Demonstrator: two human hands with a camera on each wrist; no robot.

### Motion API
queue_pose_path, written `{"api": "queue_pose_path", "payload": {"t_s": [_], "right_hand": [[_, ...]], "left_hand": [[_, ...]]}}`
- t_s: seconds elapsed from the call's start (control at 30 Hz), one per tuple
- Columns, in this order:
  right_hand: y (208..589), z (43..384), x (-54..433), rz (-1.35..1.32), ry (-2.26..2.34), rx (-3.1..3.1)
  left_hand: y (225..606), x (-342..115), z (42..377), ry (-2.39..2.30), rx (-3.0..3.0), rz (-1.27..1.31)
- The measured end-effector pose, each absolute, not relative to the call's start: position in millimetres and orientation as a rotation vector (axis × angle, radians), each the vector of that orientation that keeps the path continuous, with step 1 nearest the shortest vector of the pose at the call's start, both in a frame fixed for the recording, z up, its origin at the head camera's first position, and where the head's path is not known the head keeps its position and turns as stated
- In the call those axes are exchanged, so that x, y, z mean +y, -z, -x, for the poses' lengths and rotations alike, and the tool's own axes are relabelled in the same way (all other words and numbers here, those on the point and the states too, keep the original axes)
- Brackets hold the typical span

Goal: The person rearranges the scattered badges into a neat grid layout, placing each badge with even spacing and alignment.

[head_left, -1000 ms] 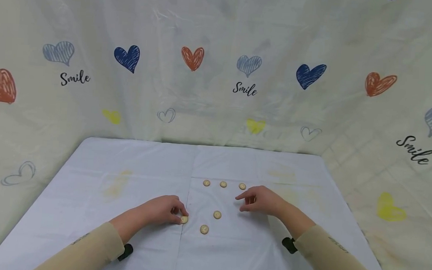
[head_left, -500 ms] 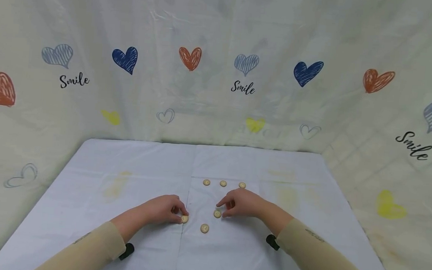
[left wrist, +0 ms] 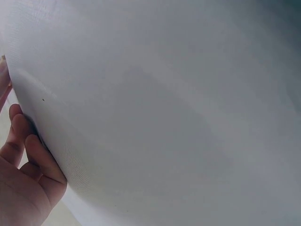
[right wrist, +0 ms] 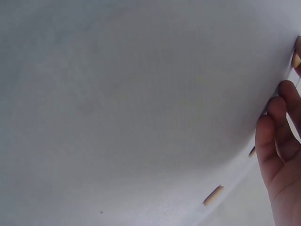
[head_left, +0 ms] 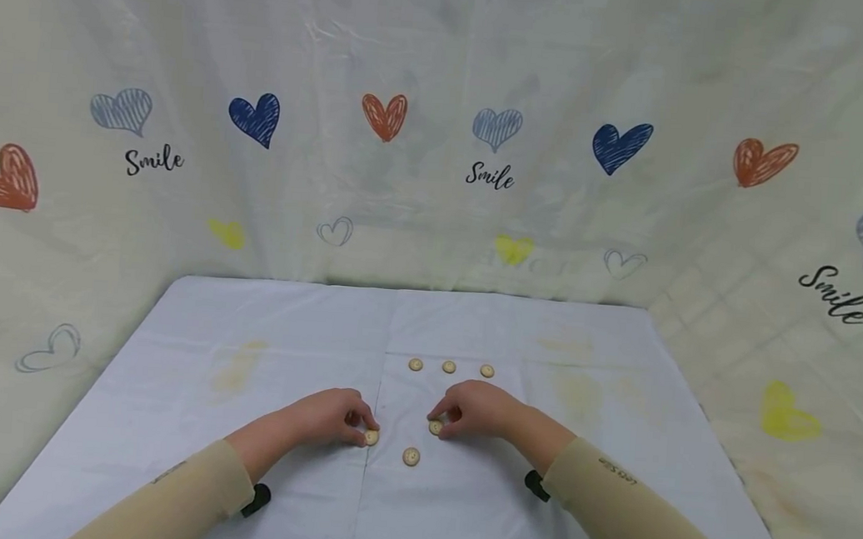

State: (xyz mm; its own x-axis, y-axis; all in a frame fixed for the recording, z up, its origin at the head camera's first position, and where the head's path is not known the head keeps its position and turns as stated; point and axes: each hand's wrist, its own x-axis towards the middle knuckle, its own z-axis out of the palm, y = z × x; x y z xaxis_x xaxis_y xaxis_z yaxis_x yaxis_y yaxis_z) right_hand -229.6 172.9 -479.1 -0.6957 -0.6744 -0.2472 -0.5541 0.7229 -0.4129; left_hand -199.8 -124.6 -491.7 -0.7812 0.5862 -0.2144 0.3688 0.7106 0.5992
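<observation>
Within the last 1 second, the right hand (head_left: 478,408) has moved leftward from near the far row to a flat, round, tan button (head_left: 435,427); its thumb and forefinger now pinch that disc, the gap no wider than the piece. The left hand (head_left: 334,417) has held position, thumb and forefinger curled onto another flat, round, tan button (head_left: 372,437). Whether either piece is raised, I cannot tell. The hands stand apart from each other. Between them, nearer the person, lies 1 loose tan button (head_left: 411,457), untouched. Beyond the hands, a row of 3 round tan buttons (head_left: 449,367) rests on the white cloth-covered table (head_left: 285,318). Both sleeves (head_left: 167,497) are beige.
</observation>
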Motion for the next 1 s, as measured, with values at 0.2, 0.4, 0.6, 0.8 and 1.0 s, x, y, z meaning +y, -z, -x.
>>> {"api": "queue_pose_path", "payload": {"t_s": [0.2,0.4,0.6,0.8,1.0], "right_hand": [[474.9,227.7,170.8,1.079,0.332,2.584],[473.5,226.9,171.3,1.185,0.24,2.629],[466.4,226.6,175.9,1.109,0.291,2.664],[464.1,231.4,182.1,1.09,0.277,2.696],[463.8,236.9,192.0,1.029,0.257,2.718]], "left_hand": [[492.0,-125.2,199.5,-0.746,2.541,-0.745],[491.2,-124.6,199.3,-0.75,2.534,-0.749],[490.5,-123.6,198.6,-0.752,2.526,-0.754],[489.5,-124.4,198.0,-0.746,2.534,-0.75],[490.8,-125.1,197.6,-0.749,2.539,-0.75]]}}
